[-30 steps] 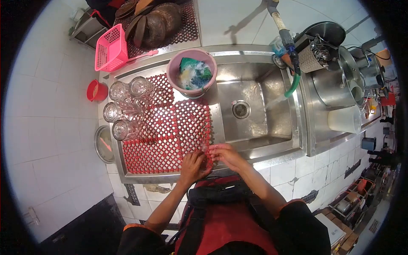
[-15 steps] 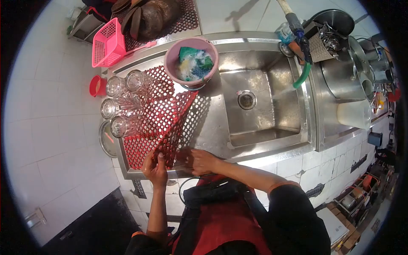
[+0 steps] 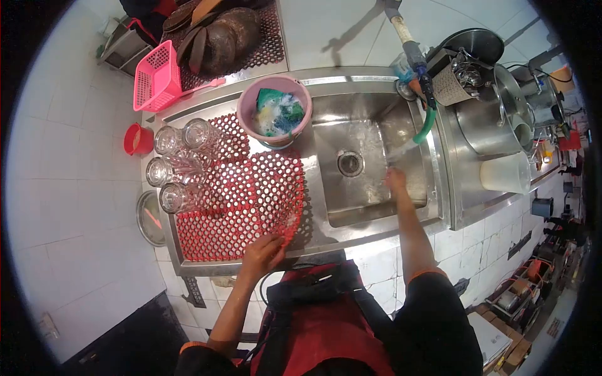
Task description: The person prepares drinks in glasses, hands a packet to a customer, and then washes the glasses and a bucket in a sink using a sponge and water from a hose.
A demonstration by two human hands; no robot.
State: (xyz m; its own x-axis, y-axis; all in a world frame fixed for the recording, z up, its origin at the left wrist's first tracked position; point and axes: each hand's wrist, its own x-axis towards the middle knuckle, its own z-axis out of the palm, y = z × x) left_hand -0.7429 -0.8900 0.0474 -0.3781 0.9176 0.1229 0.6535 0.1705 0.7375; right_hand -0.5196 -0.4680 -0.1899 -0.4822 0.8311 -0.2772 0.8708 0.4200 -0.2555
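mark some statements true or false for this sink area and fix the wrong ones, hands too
1. The left hand holds the edge of the red mat. True.
2. The bucket holds suds. True.
3. The right hand is in the bucket. False: the right hand is over the sink.
4. Water runs from the hose. True.
5. The glasses stand in the sink. False: the glasses stand on the red mat.
6. The bucket is right of the hose in the picture. False: the bucket is left of the hose.
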